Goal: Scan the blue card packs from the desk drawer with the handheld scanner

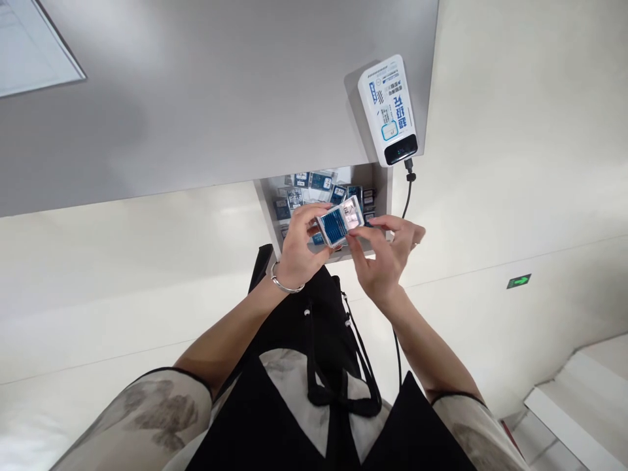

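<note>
A small clear plastic case with a blue, striped insert and a pale label with dark marks is held tilted above a pulled-out drawer. Fingers and thumb of my left hand grip its left end. At the right end, the thumb and index finger of my right hand pinch the lower edge, while another finger reaches past the corner. Below both hands, the drawer contains several similar clear-and-blue cases, some of them hidden behind my fingers and the held case.
On the grey desktop above the drawer lies a white power bank, plugged into a black cable that hangs past the edge. A screen or sheet shows at upper left. A green arrow sign marks the pale floor.
</note>
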Demonstrator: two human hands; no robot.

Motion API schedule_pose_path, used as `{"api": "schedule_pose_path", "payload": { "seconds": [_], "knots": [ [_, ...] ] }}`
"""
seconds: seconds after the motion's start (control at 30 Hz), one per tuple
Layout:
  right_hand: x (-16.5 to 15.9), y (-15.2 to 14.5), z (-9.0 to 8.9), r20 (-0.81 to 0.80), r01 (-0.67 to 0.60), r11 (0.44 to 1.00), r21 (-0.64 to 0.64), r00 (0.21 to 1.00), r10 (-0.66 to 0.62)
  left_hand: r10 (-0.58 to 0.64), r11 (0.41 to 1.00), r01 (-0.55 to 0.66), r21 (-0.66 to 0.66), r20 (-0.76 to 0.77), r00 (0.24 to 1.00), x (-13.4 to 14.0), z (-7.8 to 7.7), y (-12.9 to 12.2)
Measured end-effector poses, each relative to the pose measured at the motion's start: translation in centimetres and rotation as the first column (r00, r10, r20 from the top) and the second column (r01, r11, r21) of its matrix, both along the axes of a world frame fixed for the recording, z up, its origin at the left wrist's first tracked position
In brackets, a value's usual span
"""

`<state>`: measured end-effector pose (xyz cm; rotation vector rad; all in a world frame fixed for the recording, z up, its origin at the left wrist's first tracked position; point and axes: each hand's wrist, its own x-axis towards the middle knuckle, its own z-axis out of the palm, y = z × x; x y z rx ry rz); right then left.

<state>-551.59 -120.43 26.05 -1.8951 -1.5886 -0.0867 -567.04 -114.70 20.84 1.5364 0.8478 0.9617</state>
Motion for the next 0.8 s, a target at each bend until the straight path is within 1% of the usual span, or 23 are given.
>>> {"api": "schedule_pose_path", "payload": {
  "seconds": [0.1, 0.23, 0.33, 0.4, 0.6, 0.8],
  "knots": [
    [-1.2, 0.0, 0.4, -0.059, 0.055, 0.99, -0.128, 0.996, -0.063, 0.012, 0.997, -0.008, 0.073, -0.052, 0.999, 0.1, 0.1, 0.0],
    [-2.0, 0.2, 0.6, -0.038, 0.155, 0.949, -0.274, 0.984, -0.172, -0.005, 0.981, 0.034, 0.19, -0.154, 0.988, -0.1, 0.6, 0.1],
    [-2.2, 0.4, 0.5, -0.061, 0.18, 0.928, -0.327, 0.976, -0.211, 0.013, 0.965, 0.047, 0.257, -0.227, 0.974, -0.2, 0.9, 0.1],
    [-2.2, 0.4, 0.4, -0.083, 0.188, 0.919, -0.346, 0.97, -0.229, 0.026, 0.956, 0.047, 0.288, -0.245, 0.969, -0.2, 0.9, 0.1],
    [-2.3, 0.9, 0.1, -0.139, 0.236, 0.888, -0.395, 0.94, -0.312, 0.059, 0.93, 0.028, 0.366, -0.225, 0.973, 0.1, 1.0, 0.0],
    [-2.7, 0.9, -0.3, -0.097, 0.235, 0.917, -0.323, 0.955, -0.279, 0.102, 0.913, 0.001, 0.408, -0.23, 0.968, 0.5, 0.9, -0.3]
  ]
}}
